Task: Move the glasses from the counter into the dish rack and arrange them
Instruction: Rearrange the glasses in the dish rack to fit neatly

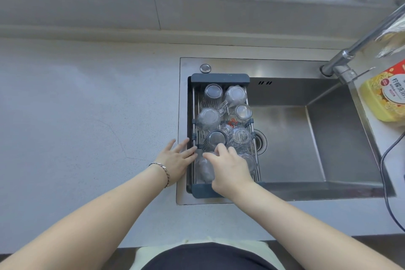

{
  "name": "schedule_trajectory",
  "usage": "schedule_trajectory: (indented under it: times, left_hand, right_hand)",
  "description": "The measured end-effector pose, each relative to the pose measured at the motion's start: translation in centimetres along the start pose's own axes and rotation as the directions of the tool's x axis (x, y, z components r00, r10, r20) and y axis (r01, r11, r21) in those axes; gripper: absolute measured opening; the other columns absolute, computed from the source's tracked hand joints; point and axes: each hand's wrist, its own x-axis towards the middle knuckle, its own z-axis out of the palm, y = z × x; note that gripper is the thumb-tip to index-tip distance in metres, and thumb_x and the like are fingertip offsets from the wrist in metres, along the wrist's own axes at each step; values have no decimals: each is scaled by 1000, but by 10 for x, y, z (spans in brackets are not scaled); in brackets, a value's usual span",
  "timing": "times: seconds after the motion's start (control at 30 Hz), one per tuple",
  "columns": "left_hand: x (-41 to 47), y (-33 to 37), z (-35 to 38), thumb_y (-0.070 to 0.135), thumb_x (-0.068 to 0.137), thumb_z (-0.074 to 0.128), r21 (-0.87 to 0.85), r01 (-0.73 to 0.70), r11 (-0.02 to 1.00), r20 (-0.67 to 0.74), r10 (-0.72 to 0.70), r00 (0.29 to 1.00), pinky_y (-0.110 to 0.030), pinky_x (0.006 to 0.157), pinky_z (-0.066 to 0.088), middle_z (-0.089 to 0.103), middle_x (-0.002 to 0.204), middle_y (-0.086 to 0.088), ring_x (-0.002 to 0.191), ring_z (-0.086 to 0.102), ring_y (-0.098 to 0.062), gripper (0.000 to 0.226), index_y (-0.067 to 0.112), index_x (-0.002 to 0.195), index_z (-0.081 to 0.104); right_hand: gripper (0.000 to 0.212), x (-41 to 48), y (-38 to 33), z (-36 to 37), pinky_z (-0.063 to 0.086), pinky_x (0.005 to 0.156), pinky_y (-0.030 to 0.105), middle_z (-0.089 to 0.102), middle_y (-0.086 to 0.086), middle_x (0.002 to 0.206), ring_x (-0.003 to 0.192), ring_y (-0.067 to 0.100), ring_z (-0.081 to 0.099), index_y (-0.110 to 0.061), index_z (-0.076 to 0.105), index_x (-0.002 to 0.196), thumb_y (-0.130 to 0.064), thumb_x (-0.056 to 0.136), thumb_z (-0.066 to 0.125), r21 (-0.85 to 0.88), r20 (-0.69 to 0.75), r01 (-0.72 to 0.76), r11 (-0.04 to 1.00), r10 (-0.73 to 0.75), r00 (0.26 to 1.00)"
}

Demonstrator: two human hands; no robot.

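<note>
Clear glass tumblers (219, 114) crowd the grey wire dish rack (220, 78) over the sink. The right hand (228, 165) grips one near the front; left hand (175, 160) rests spread on the rim. Crowding risks clinking or tipping.

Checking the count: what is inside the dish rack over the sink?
The dish rack holds clear glasses, most upside down; one lies on its side. The right hand covers part of the near end, so an exact count is unclear.
</note>
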Motion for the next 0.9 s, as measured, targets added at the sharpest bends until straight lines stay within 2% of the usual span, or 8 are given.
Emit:
schedule_trajectory:
  times: [0.1, 0.3, 0.43, 0.6, 0.67, 0.77, 0.9]
  left_hand:
    - [3, -2, -8, 20, 98, 27, 41, -27, 999, 16, 26, 1000, -53, 118, -1, 6, 159, 3, 146, -10, -27, 50, 22, 146, 13]
    - [4, -6, -21, 17, 97, 32, 82, -58, 995, 15, 57, 998, -54, 117, 2, 18, 157, 0, 147, -3, -27, 47, 21, 144, 25]
    - [3, -7, -22, 17, 97, 31, 76, -53, 996, 25, 52, 998, -54, 117, 2, 16, 157, 2, 147, -2, -26, 48, 22, 144, 24]
    - [2, -5, -18, 19, 98, 29, 21, -16, 1000, 23, 15, 1000, -53, 118, 1, 13, 158, 4, 147, -4, -24, 48, 24, 145, 20]
    - [2, -5, -15, 20, 98, 28, 3, -2, 1000, 18, 2, 1000, -52, 118, 1, 11, 158, 5, 147, -5, -24, 48, 25, 145, 19]
    - [3, -4, -12, 21, 98, 29, -22, 5, 1000, 6, -5, 1000, -52, 118, 1, 12, 158, 5, 147, -5, -23, 47, 25, 145, 20]
    - [1, -4, -10, 20, 98, 29, -53, 14, 998, -9, -14, 1000, -51, 118, 3, 12, 158, 6, 147, -5, -23, 47, 24, 145, 21]
  right_hand:
    - [48, 5, 4, 0, 33, 69, 33, 40, 11, 124, 109, 33, 40, -15, 47, 121, -4, 76, 57, -89, 22, 59, 994, -57, 998]
    - [57, 11, 17, 17, 46, 79, 39, 41, 8, 129, 112, 31, 41, -21, 39, 131, -2, 79, 53, 5, 101, 88, 996, -88, 991]
    - [63, 14, 16, 25, 46, 88, 40, 40, 6, 133, 116, 32, 41, -20, 35, 135, 2, 78, 53, 85, 90, 5, 996, -12, 996]
    - [48, 16, 3, 25, 41, 86, 39, 40, 14, 128, 115, 36, 39, -9, 44, 124, 4, 79, 53, -95, 91, 14, 995, -5, 996]
    - [48, 19, 1, 26, 40, 87, 39, 40, 15, 127, 115, 36, 39, -7, 43, 123, 4, 78, 54, -118, 99, 1, 993, 10, 995]
    - [59, 21, 2, 32, 42, 87, 39, 39, 16, 131, 116, 35, 38, -8, 36, 129, 8, 76, 54, -106, 91, 42, 993, -33, 995]
    - [64, 17, 10, 32, 40, 96, 41, 29, 13, 146, 127, 33, 33, -12, 31, 136, 8, 78, 51, -27, 119, 98, 995, -94, 988]
